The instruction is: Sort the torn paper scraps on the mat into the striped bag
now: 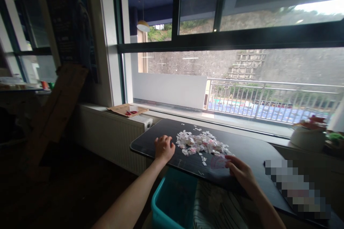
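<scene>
We see the dark counter (248,147), and a blue bin (159,202) below its edge. On the counter lies a pile of paper scraps (200,142). Our left hand (163,148), loosely open, is beside it. Our right hand (238,167) pinches the edge of a clear sheet (217,162), near the pile; we judge this sheet light, bendable, maybe slippery, best held by its edge.

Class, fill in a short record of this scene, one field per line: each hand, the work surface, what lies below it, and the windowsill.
left hand: the left hand is beside the paper scraps; grip unclear
right hand: the right hand holds a thin, see-through piece
surface: dark table, scraps heaped on it
below: teal bin
windowsill: red-handled scissors on a brown sheet
</scene>
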### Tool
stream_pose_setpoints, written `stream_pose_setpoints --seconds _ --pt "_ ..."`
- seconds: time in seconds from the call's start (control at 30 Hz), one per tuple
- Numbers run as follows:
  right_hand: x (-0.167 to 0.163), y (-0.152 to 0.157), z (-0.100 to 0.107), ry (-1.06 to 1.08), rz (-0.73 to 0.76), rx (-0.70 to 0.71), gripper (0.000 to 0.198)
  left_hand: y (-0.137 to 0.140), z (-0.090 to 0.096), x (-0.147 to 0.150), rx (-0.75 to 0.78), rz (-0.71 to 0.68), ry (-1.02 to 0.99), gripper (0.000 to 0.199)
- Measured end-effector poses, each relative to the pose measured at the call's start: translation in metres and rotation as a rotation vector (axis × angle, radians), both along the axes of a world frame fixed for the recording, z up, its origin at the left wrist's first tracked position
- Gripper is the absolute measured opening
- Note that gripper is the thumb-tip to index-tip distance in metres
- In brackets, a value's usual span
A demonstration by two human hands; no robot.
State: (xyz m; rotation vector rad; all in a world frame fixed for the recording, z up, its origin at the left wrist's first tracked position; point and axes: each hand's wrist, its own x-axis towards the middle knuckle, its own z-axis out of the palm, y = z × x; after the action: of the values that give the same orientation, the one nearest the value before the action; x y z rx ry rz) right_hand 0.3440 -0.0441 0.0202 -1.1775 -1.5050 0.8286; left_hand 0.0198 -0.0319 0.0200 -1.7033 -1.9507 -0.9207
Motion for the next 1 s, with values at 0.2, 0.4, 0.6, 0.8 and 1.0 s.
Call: stream_pose_setpoints --seconds 0.2,0.4,0.6,0.8,1.0 --pt "-0.026 0.015 -0.002 0.021 0.004 0.043 0.039 0.002 0.000 -0.001 -0.009 -0.013 -0.010 0.019" --pt "-0.018 0.003 0.001 -0.071 -0.114 0.050 0.036 0.002 -0.001 -0.003 -0.017 -0.017 -0.010 0.020" --pt "-0.018 0.002 0.004 -0.062 -0.102 0.037 0.038 0.004 -0.002 -0.004 -0.016 -0.020 -0.007 0.021" --pt "-0.017 0.001 0.005 -0.046 -0.124 0.028 0.033 0.003 -0.001 -0.004 -0.008 0.000 0.002 0.020" --pt "-0.018 0.002 0.003 -0.039 -0.136 0.032 0.028 0.000 0.003 -0.002 -0.020 0.001 -0.009 0.023"
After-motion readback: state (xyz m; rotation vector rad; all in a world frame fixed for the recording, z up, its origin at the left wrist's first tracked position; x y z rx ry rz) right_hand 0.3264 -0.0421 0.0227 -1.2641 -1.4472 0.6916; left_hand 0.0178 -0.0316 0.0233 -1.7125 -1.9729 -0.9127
